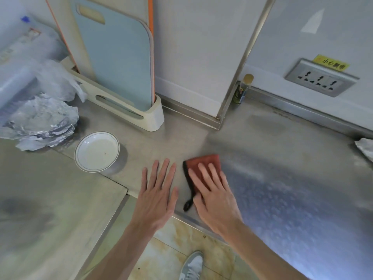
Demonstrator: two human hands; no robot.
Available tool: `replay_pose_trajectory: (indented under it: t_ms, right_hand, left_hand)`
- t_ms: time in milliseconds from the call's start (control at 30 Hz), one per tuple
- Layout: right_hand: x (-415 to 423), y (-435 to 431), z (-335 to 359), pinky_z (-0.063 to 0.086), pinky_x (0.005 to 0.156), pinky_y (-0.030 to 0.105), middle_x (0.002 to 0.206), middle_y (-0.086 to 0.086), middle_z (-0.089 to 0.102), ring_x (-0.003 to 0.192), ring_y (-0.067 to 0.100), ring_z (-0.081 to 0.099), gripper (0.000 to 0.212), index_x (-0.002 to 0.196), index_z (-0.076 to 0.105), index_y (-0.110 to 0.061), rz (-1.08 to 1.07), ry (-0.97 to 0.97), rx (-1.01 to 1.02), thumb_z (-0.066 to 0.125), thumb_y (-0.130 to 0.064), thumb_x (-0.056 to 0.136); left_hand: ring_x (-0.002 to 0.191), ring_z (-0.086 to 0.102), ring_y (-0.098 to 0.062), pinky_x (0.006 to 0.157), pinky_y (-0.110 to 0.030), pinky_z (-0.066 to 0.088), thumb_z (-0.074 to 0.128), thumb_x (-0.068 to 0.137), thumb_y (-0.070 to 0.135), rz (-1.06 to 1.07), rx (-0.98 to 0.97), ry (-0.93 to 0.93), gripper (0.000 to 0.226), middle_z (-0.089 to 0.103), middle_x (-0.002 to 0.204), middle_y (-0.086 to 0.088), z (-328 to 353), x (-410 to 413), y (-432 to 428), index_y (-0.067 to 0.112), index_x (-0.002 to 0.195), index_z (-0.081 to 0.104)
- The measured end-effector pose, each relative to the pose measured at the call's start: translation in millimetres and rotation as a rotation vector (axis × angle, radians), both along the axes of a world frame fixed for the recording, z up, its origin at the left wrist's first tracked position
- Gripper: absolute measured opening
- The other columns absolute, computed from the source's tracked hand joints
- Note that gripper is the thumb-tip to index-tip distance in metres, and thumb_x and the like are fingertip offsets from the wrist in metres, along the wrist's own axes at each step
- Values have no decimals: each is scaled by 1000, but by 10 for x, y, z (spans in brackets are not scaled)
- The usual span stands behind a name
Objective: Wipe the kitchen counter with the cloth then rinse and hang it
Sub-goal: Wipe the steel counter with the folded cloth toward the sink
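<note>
Hands flat — right hand point(215, 196) on cloth point(202, 165) (left hand point(156, 196) beside).

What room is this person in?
Most likely a kitchen. There is a steel counter, cutting boards standing in a rack, and a white bowl. The right hand presses a reddish cloth flat on the counter.

Steel counter point(252, 134) under cloth point(201, 162), bowl point(96, 151)
</note>
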State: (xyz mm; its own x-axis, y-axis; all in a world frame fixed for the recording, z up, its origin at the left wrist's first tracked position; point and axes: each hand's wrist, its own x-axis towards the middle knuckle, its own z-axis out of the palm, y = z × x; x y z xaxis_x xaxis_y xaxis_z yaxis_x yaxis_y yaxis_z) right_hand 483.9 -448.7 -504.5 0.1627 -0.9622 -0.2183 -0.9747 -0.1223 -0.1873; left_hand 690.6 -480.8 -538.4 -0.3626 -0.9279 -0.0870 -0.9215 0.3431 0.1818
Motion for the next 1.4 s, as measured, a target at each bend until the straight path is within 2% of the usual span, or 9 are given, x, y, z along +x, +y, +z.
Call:
replay_pose_trajectory:
  t_ms: [133, 233, 367, 533, 700, 800, 933, 1233, 1400]
  right_hand:
    - [-753, 814, -8, 15, 127, 49, 172, -2, 24, 161, 25, 15, 66, 164, 26, -31, 15, 90, 13, 42, -39, 100]
    - [-1270, 869, 33, 18, 125, 50, 170, 9, 29, 159, 33, 21, 63, 162, 31, -19, -265, 107, -14, 30, -38, 102]
    - [-1094, 125, -9, 10, 130, 50, 174, 9, 14, 161, 33, 10, 75, 167, 12, -20, -570, 72, 2, 10, -44, 96]
    - [72, -349, -71, 10, 131, 52, 175, 2, 12, 162, 29, 6, 68, 167, 12, -26, -290, 28, -74, 24, -40, 102]
    - [-20, 673, -25, 14, 130, 49, 171, -1, 28, 160, 25, 19, 64, 164, 26, -28, 103, 30, -40, 39, -41, 103]
    - [-667, 1246, -101, 17, 127, 49, 170, 3, 30, 159, 27, 23, 64, 162, 35, -24, 44, 124, -40, 42, -41, 100]
    - [-990, 1460, -98, 20, 126, 55, 170, 7, 28, 160, 32, 20, 62, 159, 41, -17, -147, 120, 2, 16, -43, 107]
    - [601, 605, -28, 19, 129, 54, 172, 0, 20, 161, 26, 11, 58, 164, 22, -26, -143, -53, -31, 15, -48, 111]
    - [525, 553, -94, 18, 130, 52, 173, -4, 15, 162, 23, 6, 59, 165, 12, -33, -101, -46, -28, 22, -55, 111]
  left_hand:
    - [160, 0, -30, 126, -58, 10, 34, 105, 39, 8, 0, -13, 68, 5, 173, -4, 20, -11, 7, 18, 165, 10]
    - [160, -1, -30, 126, -58, 9, 31, 106, 40, 11, 5, -8, 67, 4, 173, -4, 31, -14, 5, 17, 165, 8]
    - [159, -3, -30, 127, -57, 8, 28, 106, 41, 13, 14, -8, 67, 1, 173, -4, 36, -23, 11, 17, 165, 6]
    - [159, -4, -31, 126, -57, 8, 23, 106, 39, -19, 25, -12, 65, 0, 173, -5, 21, 2, -5, 17, 165, 5]
    - [159, -4, -30, 127, -57, 8, 15, 106, 40, -15, 39, -5, 64, 2, 173, -5, 33, 20, -14, 17, 165, 6]
    - [159, -1, -31, 126, -58, 11, 21, 104, 38, -16, 37, 10, 65, 4, 173, -5, 41, 19, -12, 17, 165, 9]
    - [159, -1, -31, 126, -58, 10, 24, 104, 38, -2, 51, 6, 66, 3, 173, -4, 46, 2, -10, 17, 165, 8]
    - [160, 0, -29, 127, -55, 7, 9, 105, 54, 26, 84, -28, 69, 7, 173, -3, 113, -45, -3, 19, 164, 13]
    - [159, -13, -23, 128, -50, -2, 2, 101, 63, 43, 128, 16, 74, -4, 173, 2, 139, -24, -14, 25, 165, 3]
